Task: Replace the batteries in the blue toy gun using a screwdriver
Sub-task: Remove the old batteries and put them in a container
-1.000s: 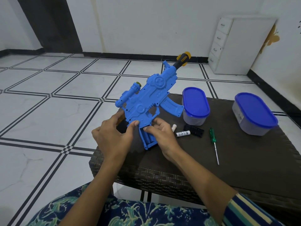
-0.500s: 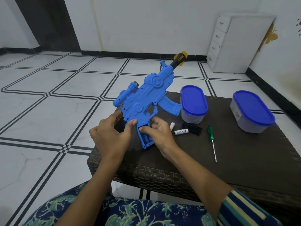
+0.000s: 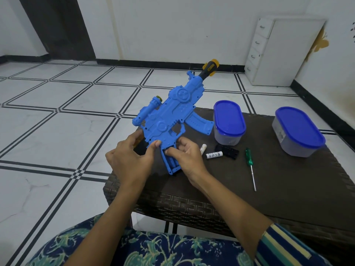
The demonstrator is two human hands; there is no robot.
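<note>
Dark woven wicker forms the table (image 3: 269,198) in the head view. Over its left end the blue toy gun (image 3: 169,114) is held tilted, its orange-tipped muzzle pointing up and away and the foot of its grip low, near the tabletop. The left hand (image 3: 128,162) grips the rear of the body, thumb pressed on the blue side. The right hand (image 3: 187,158) curls round the top of the grip, fingertips at a dark opening there. Just right of it lie two white batteries (image 3: 214,154), a black cover (image 3: 229,151) and a green-handled screwdriver (image 3: 249,162), untouched. Two blue-lidded containers (image 3: 228,121) stand behind them.
</note>
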